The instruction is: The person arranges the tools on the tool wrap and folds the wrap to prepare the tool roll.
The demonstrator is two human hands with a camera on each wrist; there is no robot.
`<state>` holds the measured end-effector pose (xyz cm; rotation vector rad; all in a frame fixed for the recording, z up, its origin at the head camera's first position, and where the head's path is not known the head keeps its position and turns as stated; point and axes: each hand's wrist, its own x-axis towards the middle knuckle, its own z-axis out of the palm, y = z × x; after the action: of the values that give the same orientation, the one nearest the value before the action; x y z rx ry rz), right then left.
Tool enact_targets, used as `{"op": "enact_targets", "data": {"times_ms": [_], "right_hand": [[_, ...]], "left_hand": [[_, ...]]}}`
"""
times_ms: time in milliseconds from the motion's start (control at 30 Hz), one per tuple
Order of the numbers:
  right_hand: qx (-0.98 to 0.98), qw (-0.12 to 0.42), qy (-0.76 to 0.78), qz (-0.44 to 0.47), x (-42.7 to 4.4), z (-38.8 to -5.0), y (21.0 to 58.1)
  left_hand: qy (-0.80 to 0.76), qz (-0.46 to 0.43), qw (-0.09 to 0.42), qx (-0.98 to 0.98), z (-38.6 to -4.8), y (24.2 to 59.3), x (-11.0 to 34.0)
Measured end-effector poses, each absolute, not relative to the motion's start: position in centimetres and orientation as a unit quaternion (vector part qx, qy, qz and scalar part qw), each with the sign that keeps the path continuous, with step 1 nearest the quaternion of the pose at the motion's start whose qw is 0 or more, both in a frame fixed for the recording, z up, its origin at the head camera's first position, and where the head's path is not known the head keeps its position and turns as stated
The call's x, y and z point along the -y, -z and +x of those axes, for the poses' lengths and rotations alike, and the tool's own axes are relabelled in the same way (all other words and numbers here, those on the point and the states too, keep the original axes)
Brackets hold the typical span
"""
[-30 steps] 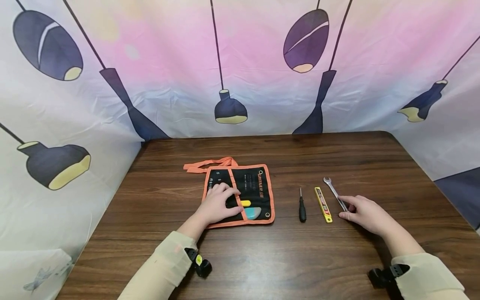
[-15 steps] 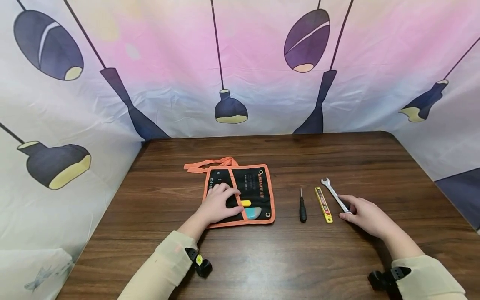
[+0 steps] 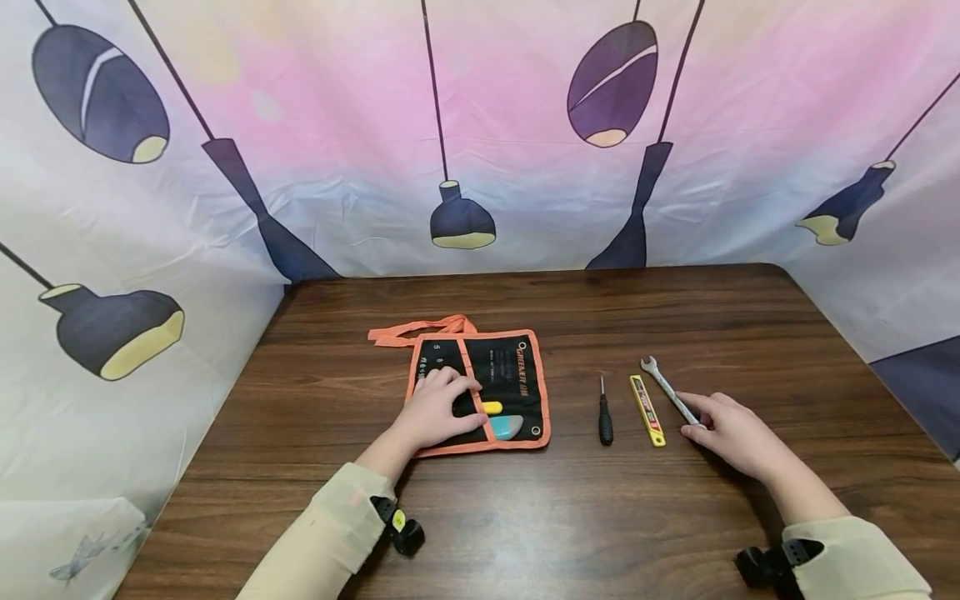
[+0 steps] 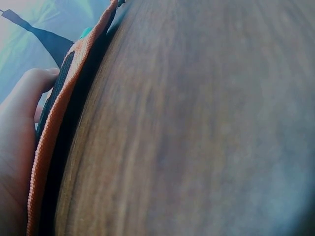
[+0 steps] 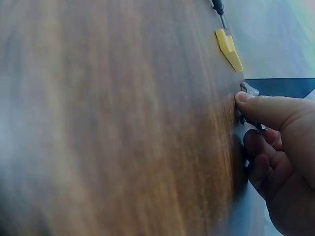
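A black tool pouch [image 3: 498, 367] with orange edging lies flat on the table. My left hand [image 3: 435, 408] rests on its left half, fingers spread over the pocket edge; in the left wrist view the thumb [image 4: 34, 86] lies on the pouch. A yellow piece [image 3: 492, 407] and a teal piece with a grey tip [image 3: 506, 427] stick out of the pocket. My right hand [image 3: 735, 429] pinches the lower end of a silver open-end wrench [image 3: 667, 387] between thumb and fingers. The wrench slants on the table, its jaw end pointing away; the gripped end is partly hidden.
Left of the wrench lie a yellow packaged strip [image 3: 647, 410] and a small black-handled screwdriver [image 3: 605, 417], side by side. An orange strap [image 3: 420, 327] trails from the pouch's top left. The wooden table [image 3: 525, 517] meets a printed curtain [image 3: 525, 217] at the back.
The wrench has turned slightly, its jaw end shifting left and its gripped end right. The right hand has hardly moved; the left hand stays on the pouch.
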<state>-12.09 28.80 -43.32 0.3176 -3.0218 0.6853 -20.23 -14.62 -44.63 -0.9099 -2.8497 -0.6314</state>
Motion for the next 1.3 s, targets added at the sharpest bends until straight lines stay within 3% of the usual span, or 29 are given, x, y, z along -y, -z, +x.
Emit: {"op": "enact_targets", "data": {"times_ms": [733,1300], "right_hand": [[0.957,-0.032,-0.279,0.072,-29.3,-12.6,43.3],[0.971,0.073,-0.223,0.041,-28.6,-13.5,43.9]], "left_hand": [[0.204,-0.298,0.040,0.932,-20.2,44.9,14.7],[0.199,-0.299,0.042,0.933,-20.4,44.9,14.7]]}}
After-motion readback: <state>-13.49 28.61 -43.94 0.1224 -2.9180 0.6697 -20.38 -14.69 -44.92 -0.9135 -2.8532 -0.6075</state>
